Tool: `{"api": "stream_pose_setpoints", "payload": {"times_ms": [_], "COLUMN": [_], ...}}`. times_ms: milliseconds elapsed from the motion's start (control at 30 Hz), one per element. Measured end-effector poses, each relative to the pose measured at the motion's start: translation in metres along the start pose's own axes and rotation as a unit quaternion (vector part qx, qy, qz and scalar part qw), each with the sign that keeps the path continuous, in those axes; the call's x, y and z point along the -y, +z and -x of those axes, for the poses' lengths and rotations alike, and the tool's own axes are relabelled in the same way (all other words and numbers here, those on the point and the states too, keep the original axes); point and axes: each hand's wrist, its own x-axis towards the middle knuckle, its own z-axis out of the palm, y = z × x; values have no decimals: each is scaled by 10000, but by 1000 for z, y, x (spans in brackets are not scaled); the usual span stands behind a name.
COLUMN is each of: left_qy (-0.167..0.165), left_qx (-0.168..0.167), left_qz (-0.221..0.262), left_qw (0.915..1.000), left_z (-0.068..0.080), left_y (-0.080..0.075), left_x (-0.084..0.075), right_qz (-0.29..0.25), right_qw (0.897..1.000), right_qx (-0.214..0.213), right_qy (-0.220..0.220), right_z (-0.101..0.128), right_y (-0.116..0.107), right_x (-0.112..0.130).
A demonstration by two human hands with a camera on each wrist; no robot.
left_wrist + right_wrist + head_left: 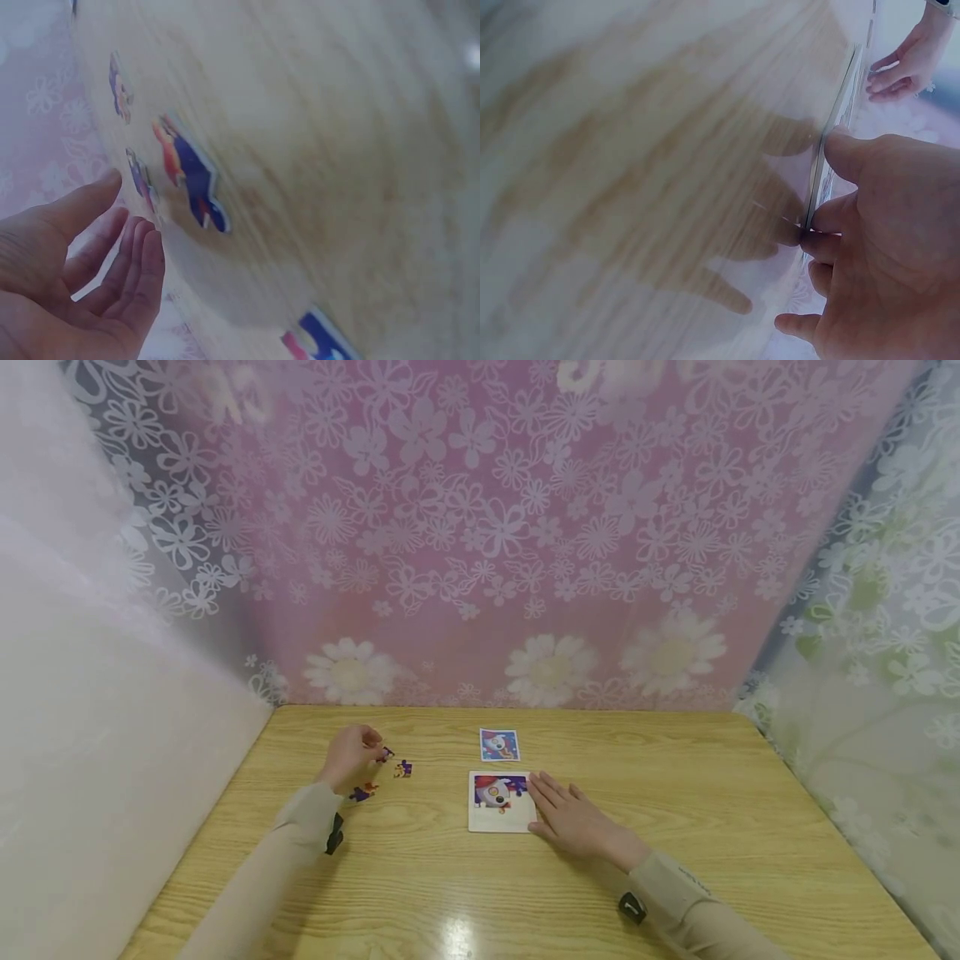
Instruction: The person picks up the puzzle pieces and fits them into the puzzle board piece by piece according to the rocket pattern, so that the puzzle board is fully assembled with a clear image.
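Note:
My left hand [351, 755] hovers at the left of the table with fingers loosely bent. Right by its fingertips lies a purple jigsaw piece [386, 755]. The left wrist view shows nothing between thumb and fingers, with a red-and-blue jigsaw piece [191, 172] on the table just past them. My right hand [576, 822] rests along the right edge of a white puzzle board [480, 823], fingers extended and thumb near the lower corner. A partly assembled picture of a white face with a red top fills the board's upper part. In the right wrist view, fingertips touch the board's edge [843, 101].
Behind the board lies a small picture card [499, 745] with a similar face. Two more jigsaw pieces, one purple and yellow [403, 769] and one purple and orange [364, 792], lie near the left hand. Floral cloth [480, 568] hangs behind the wooden table [420, 877].

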Motion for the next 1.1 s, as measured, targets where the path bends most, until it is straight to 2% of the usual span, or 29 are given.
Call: {"api": "stream_pose_setpoints", "payload": {"times_ms": [67,167,367,567,800,967,1100], "left_qy": [-205,-332,-295,-177,-184,-225,-50], "left_qx": [58,71,12,-107,-209,-147,-58], "left_qz": [87,-3,-255,-316,108,637,866], "left_qw": [9997,9994,9992,9993,9996,9976,9962], "left_z": [3,7,9,-1,-11,-10,-8], "left_y": [1,1,2,3,3,1,1], "left_x": [2,2,0,7,10,-1,-15], "right_qz": [-52,-101,-51,26,42,9,0], "right_qw": [10000,9998,9999,10000,10000,10000,10000], "right_qx": [-29,-86,-63,18,9,-7,-24], "right_qy": [-33,-115,-101,12,-11,-27,-25], "right_z": [0,0,-1,-1,0,0,0], "right_y": [1,2,3,3,2,1,1], "right_x": [0,-2,-2,-2,-1,-1,-1]}}
